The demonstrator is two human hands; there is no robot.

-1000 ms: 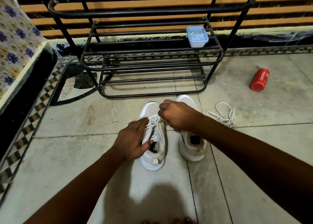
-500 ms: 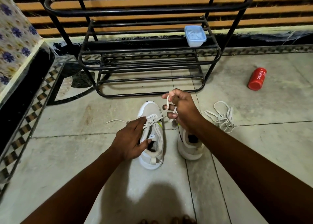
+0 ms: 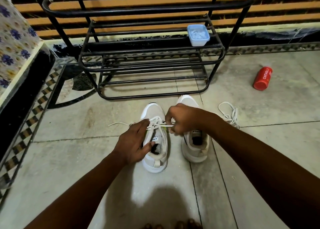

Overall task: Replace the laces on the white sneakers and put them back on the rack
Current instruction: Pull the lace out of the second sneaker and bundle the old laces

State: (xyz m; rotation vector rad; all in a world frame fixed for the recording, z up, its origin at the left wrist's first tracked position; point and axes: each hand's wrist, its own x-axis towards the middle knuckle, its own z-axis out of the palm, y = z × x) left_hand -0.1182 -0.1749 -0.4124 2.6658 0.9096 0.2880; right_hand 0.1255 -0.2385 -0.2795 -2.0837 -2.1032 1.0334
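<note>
Tiled floor carries a black metal shoe rack. Just before the rack: two white sneakers. Right of it: loose white lace, red bottle lying flat.

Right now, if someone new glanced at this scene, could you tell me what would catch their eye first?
First, the two hands at the centre: the left hand holds the left white sneaker while the right hand pinches its lace. The second sneaker stands just right of it, laceless as far as shows, with a loose lace further right. Behind them stands the black rack, and a red bottle lies on the floor far right.
</note>
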